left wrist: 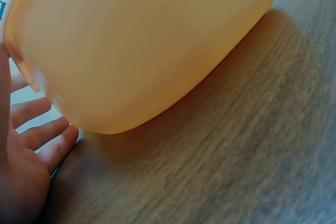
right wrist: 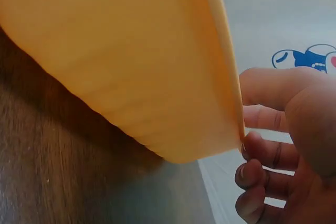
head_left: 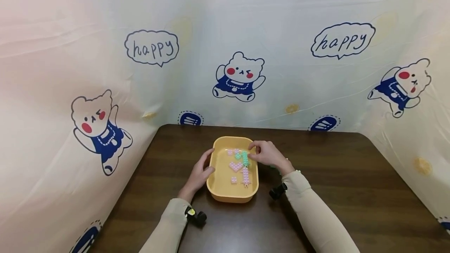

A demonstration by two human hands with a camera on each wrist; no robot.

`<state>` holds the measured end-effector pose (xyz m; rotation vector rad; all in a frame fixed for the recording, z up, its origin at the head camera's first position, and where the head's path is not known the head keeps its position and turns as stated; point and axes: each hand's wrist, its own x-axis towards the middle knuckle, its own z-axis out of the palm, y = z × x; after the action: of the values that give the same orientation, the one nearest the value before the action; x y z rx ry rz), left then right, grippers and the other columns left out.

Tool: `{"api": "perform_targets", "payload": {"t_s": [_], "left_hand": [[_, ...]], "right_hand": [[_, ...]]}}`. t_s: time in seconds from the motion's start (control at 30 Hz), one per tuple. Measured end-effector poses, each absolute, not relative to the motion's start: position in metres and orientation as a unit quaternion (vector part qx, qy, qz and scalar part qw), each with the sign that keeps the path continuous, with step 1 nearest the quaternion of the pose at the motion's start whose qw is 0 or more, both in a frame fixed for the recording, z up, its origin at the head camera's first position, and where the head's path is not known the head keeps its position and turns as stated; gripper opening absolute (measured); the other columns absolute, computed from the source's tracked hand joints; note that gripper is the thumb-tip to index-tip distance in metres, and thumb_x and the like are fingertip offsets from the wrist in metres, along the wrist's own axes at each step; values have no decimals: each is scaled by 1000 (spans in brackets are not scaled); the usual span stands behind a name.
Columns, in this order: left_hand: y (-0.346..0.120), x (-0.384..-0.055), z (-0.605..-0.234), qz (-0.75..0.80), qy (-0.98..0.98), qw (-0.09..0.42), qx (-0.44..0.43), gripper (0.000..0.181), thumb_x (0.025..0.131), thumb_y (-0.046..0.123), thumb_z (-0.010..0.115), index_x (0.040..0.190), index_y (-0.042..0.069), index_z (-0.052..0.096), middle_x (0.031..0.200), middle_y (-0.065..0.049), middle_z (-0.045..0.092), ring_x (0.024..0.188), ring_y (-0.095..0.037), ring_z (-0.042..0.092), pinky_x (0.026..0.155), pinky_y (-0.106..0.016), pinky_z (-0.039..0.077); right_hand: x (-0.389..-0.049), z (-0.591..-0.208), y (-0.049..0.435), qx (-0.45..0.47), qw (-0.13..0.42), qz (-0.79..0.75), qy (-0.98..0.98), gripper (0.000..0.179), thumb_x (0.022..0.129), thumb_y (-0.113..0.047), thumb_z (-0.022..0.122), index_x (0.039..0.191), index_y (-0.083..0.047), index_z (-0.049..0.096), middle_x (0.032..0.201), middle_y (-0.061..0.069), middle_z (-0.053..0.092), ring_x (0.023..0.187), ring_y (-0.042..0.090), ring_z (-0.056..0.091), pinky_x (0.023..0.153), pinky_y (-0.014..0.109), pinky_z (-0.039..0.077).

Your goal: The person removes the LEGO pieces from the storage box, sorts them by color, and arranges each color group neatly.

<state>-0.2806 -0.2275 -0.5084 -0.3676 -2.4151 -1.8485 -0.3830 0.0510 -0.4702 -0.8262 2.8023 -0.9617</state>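
Yellow tray [head_left: 233, 197] between both hands [head_left: 198, 175] [head_left: 270, 156] on the table [head_left: 337, 190]

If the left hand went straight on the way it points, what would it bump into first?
Most likely the yellow tray: the left hand is right at its side, though exact contact is unclear.

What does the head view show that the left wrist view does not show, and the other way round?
Only the head view shows the pink building blocks, green building blocks and right hand. Only the left wrist view shows the palm of the left hand. Both show that hand, the yellow tray, the wood-grain table and the bear-print backdrop.
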Motion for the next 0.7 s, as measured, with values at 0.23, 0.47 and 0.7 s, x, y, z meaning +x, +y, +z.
{"api": "perform_targets", "payload": {"t_s": [0.23,0.47,0.7], "left_hand": [[-228,-281,-508,-598,-792,35,-115,66,89,-2,51,151,6,31,150,-24,39,133,-39,45,99,-41,45],[-227,-281,-508,-600,-790,38,-120,67,88,-4,51,151,5,31,150,-25,39,133,-40,45,101,-45,43],[-228,-283,-509,-605,-786,38,-123,67,88,-4,51,151,5,31,150,-25,38,134,-40,43,102,-48,42]], "right_hand": [[-385,-475,42,-228,41,-277,932,29,83,-32,73,106,-15,69,72,3,55,60,16,48,53,28,37],[-384,-478,34,-200,53,-252,945,38,81,-37,75,112,-16,68,111,8,68,83,20,59,73,37,49],[-389,-476,27,-168,94,-225,955,47,79,-39,76,119,-15,66,121,9,65,95,21,59,82,40,51]]}}
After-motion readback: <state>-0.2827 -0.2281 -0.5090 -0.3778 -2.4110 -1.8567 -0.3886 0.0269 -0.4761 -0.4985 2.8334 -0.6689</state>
